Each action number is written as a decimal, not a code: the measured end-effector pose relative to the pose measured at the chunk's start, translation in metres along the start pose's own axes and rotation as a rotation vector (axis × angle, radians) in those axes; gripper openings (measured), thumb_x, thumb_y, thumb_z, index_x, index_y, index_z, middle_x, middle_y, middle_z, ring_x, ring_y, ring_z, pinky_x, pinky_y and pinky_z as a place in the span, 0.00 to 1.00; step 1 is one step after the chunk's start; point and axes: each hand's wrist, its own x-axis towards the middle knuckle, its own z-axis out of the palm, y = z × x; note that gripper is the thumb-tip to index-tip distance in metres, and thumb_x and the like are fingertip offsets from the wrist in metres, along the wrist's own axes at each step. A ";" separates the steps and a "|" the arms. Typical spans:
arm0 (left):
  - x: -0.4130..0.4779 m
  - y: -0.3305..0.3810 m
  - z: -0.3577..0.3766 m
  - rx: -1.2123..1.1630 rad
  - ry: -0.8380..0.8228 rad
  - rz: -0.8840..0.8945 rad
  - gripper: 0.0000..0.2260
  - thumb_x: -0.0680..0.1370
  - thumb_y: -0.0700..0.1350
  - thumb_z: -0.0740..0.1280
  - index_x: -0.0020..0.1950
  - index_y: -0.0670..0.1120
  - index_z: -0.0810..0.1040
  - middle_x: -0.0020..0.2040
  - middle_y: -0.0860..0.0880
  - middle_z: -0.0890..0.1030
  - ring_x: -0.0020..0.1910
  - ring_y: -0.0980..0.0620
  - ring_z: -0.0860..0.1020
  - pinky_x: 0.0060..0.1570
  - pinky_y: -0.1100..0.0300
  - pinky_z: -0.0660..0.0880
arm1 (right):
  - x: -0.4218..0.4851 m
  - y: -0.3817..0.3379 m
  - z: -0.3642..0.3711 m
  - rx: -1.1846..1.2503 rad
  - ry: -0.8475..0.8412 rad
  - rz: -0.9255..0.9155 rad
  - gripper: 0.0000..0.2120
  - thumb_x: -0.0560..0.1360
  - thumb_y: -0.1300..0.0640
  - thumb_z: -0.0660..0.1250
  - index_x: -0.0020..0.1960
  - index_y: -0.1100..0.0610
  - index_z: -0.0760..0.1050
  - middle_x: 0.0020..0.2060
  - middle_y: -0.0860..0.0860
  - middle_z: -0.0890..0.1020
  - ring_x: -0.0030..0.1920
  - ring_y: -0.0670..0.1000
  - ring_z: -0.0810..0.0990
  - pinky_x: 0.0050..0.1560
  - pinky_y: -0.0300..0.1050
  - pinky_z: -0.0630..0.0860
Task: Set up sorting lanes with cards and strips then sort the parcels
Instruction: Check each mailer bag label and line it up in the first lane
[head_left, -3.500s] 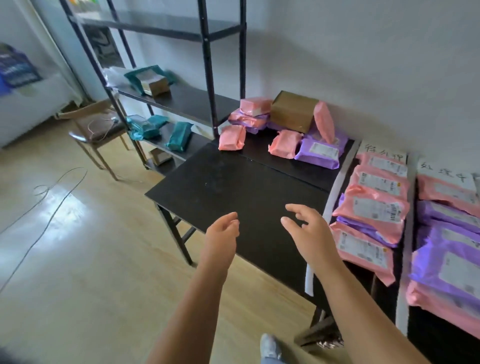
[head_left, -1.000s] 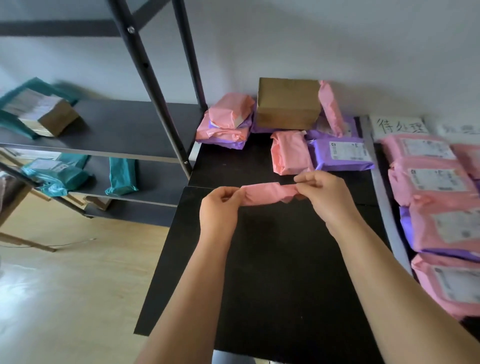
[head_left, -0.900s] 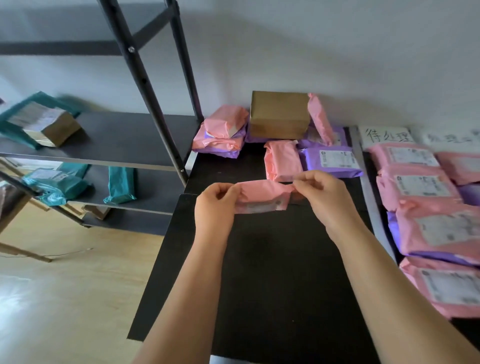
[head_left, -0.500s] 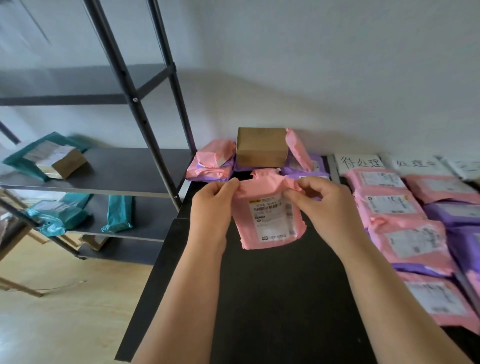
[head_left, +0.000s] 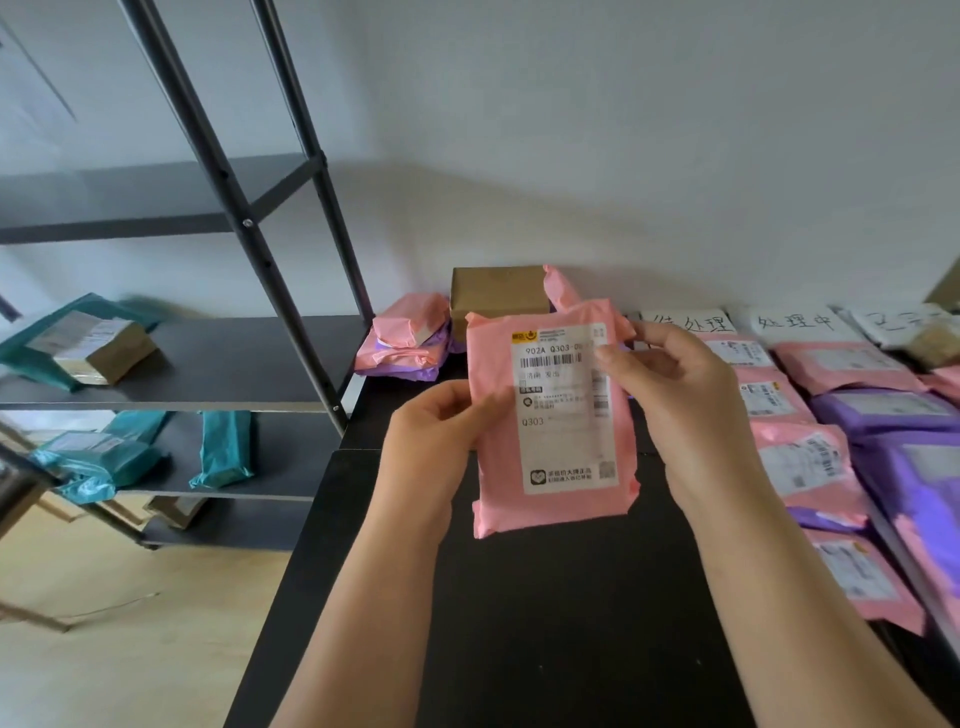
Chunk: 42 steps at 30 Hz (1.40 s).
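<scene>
Both left hand (head_left: 436, 441) and right hand (head_left: 680, 400) pinch the pink parcel (head_left: 561, 441), seemingly soft and light, at its 9 and 2 o'clock edges.

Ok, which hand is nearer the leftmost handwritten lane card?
Right. The right hand grips the pink parcel just in front of the lane card; the left hand holds the parcel's opposite edge, farther left.

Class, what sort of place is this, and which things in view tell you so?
Probably a small parcel-sorting room: mailer bags lie in rows below handwritten cards on a black table, a labelled pink parcel is held up, and a metal shelf rack holds more.
</scene>
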 end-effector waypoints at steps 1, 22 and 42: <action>-0.001 0.002 0.000 -0.020 0.016 0.003 0.12 0.71 0.52 0.75 0.50 0.49 0.85 0.48 0.51 0.87 0.47 0.51 0.85 0.50 0.53 0.80 | -0.002 -0.001 -0.001 0.012 -0.023 0.018 0.11 0.74 0.51 0.74 0.56 0.49 0.79 0.41 0.44 0.86 0.43 0.43 0.85 0.44 0.45 0.80; -0.017 0.030 -0.016 -0.026 0.013 0.121 0.10 0.70 0.52 0.74 0.48 0.50 0.86 0.47 0.52 0.87 0.47 0.52 0.85 0.48 0.54 0.81 | -0.023 -0.024 0.005 -0.060 -0.109 -0.111 0.04 0.76 0.60 0.71 0.44 0.52 0.83 0.41 0.47 0.86 0.44 0.49 0.85 0.48 0.54 0.83; -0.015 0.012 0.001 -0.028 -0.039 -0.044 0.18 0.63 0.58 0.76 0.45 0.47 0.87 0.47 0.47 0.87 0.44 0.49 0.84 0.39 0.58 0.80 | -0.020 -0.015 -0.013 -0.014 -0.057 0.056 0.06 0.77 0.53 0.70 0.45 0.54 0.82 0.38 0.44 0.86 0.37 0.41 0.84 0.30 0.30 0.74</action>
